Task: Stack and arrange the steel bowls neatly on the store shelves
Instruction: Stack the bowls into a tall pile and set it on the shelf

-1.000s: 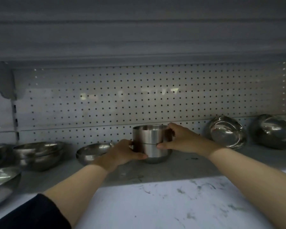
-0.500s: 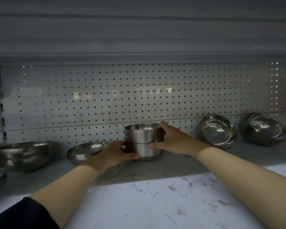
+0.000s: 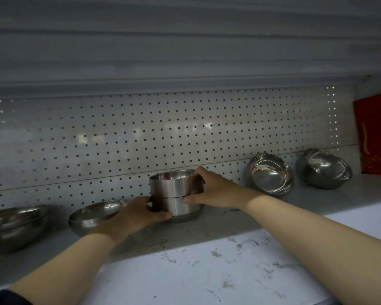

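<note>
Nearest the camera, a scuffed white shelf surface [image 3: 207,278] is seen, with two bare forearms reaching over it and a dark sleeve [image 3: 2,298] at the lower left corner. Further in, on the shaded part of the shelf, a stack of two straight-sided steel bowls [image 3: 174,194] stands upright, one nested on the other. The lower bowl is gripped by the left hand [image 3: 136,216], thumb curled across its front near the base, fingers hidden behind. The stack is held on the other side by the right hand [image 3: 213,190]: thumb pressed at the seam between the two bowls, fingers wrapped over the upper rim at the back.

Just left of the stack, partly hidden behind the left hand, a shallow bowl [image 3: 92,216] sits tilted. Further left, a pair of nested wide bowls [image 3: 15,225] is seen at the frame edge. Right of the stack, well apart, two bowls are leaned on their sides against the back: a near tipped bowl [image 3: 269,173] and a far tipped bowl [image 3: 324,168]. Behind everything a perforated back panel [image 3: 141,137] is seen, with a red item [image 3: 376,133] at the far right.
</note>
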`<state>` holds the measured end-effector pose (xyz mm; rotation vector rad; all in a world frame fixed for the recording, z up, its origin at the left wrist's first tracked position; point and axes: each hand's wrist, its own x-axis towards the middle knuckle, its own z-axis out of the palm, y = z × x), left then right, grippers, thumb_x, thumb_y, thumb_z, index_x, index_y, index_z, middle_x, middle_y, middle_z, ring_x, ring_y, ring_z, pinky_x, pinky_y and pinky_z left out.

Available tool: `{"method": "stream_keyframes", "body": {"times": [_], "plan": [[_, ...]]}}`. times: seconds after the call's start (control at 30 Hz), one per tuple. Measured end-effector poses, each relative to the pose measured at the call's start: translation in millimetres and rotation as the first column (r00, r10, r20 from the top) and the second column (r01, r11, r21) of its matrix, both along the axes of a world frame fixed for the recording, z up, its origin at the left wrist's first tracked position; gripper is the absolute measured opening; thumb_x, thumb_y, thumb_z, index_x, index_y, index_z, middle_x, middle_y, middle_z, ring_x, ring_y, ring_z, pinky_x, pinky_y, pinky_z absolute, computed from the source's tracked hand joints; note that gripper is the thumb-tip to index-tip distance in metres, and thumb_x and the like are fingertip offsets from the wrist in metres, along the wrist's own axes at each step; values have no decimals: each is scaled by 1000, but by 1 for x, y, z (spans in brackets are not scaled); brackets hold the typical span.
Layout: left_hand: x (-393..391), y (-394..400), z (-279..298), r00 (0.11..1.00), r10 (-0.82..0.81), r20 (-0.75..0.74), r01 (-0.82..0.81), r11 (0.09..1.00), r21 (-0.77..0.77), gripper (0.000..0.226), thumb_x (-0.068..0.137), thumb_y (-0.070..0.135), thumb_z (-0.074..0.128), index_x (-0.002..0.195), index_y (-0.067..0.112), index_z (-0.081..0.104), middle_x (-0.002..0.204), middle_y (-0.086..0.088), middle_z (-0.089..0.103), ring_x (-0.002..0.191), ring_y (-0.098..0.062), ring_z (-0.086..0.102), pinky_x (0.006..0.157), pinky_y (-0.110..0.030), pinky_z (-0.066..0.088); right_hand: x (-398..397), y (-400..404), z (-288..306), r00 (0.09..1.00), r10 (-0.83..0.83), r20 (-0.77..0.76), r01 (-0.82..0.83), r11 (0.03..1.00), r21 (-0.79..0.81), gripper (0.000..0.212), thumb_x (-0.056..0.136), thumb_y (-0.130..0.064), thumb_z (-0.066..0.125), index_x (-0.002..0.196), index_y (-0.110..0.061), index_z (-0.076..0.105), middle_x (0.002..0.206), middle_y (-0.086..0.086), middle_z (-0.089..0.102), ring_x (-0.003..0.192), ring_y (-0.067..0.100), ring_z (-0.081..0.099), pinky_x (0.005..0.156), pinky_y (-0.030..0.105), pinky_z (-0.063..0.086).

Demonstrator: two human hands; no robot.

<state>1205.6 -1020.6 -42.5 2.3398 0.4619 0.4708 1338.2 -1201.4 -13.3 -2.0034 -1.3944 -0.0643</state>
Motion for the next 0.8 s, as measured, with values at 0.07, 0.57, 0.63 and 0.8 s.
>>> {"method": "stream_keyframes", "body": {"times": [0.07,0.57,0.63,0.8], "plan": [[0,-1,-1,1000,-2,9,3,1000,-7,59,71,36,76,125,25,53,122,1,62,87,-5,53,91,-27,40,1,0,0,1000,-1,7,1,1000,-3,50,75,-51,71,109,-31,40,94,-19,48,82,-2,48,60,17,35],[1,1,2,1000,1,-27,1,998,68,59,71,39,75,124,23,53,117,1,62,81,-2,50,80,-20,38,3,-4,-3,1000,-14,12,14,1000,13,51,75,-51,70,113,-33,41,106,-10,51,91,6,51,68,23,40],[-1,0,5,995,40,-87,-24,984,176,51,72,43,73,115,25,56,110,3,63,82,-4,52,78,-18,39,4,-4,-3,1000,-15,6,15,1000,18,52,74,-52,71,113,-34,41,108,-7,52,95,10,52,72,25,42],[-3,-7,10,973,189,-128,-86,822,562,29,82,36,65,61,29,47,66,13,54,61,6,50,50,-7,32,9,-2,-1,998,-31,50,31,1000,2,58,70,-56,71,115,-33,42,113,-6,49,101,13,49,82,30,45]]}}
